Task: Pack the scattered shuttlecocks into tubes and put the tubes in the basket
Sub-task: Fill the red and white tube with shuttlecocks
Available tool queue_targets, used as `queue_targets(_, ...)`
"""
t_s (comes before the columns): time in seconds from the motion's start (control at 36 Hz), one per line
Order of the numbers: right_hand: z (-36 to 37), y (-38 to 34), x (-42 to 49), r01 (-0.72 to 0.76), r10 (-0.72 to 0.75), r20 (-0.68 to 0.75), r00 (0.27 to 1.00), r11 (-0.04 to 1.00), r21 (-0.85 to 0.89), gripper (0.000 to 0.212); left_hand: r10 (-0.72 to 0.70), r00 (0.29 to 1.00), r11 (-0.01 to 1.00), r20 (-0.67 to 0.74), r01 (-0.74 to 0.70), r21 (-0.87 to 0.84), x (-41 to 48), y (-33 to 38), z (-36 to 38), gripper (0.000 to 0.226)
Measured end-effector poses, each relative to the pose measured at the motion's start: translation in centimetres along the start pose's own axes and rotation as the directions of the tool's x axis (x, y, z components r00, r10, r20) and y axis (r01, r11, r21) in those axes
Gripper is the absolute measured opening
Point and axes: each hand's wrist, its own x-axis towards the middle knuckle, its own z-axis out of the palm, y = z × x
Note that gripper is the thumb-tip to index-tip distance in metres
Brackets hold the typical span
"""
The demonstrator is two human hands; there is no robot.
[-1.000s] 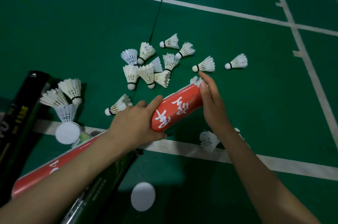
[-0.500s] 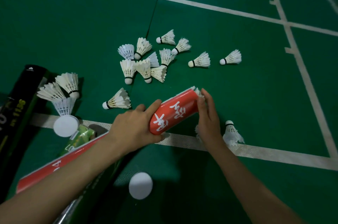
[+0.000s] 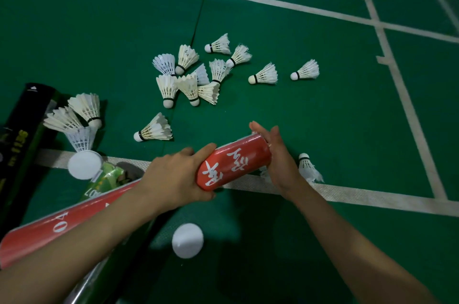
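Note:
My left hand (image 3: pixel 175 174) grips a red tube (image 3: pixel 234 163) with white characters, held slanting over the white court line. The flat palm of my right hand (image 3: pixel 278 157) presses against the tube's far open end, fingers straight; no feathers show there now. Several white shuttlecocks lie in a cluster (image 3: pixel 191 75) on the green floor beyond the tube. Two lie apart to the right (image 3: pixel 264 74) (image 3: pixel 306 70), one near my left hand (image 3: pixel 154 130), one behind my right wrist (image 3: pixel 308 167). Three shuttlecocks (image 3: pixel 79 115) stand at the left.
A second red tube (image 3: pixel 57 226) lies under my left forearm. A black tube (image 3: pixel 22 130) and a green tube (image 3: pixel 104 179) lie at the left. Two white round caps rest on the floor (image 3: pixel 84 164) (image 3: pixel 187 240). No basket is in view.
My right hand slid from the tube's side onto its open end and pushed in the feathers that stuck out. The tube dropped slightly toward me.

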Motion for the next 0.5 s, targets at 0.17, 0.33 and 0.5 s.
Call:
queue_targets(0.17, -2.5, 2.0, 0.9, 0.025, -0.192, -0.23, 0.954, 0.817, -0.576, 0.032, -0.069, 0.995, 0.997, 0.073, 0.067, 0.032, 0.4, 0.9, 1.6, 0.101)
queue_targets(0.33, -6.9, 2.9, 1.4, 0.132, -0.108, 0.087, 0.99, 0.534, -0.835, 0.049, -0.11, 0.989, 0.992, 0.1, 0.103, 0.071, 0.5, -0.5, 2.0, 0.103)
queue_targets(0.5, -6.2, 4.5, 1.7, 0.2, 0.123, 0.214, 0.969, 0.118, -0.973, 0.072, -0.147, 0.983, 0.988, 0.106, 0.142, 0.052, 1.1, -0.6, 2.0, 0.105)
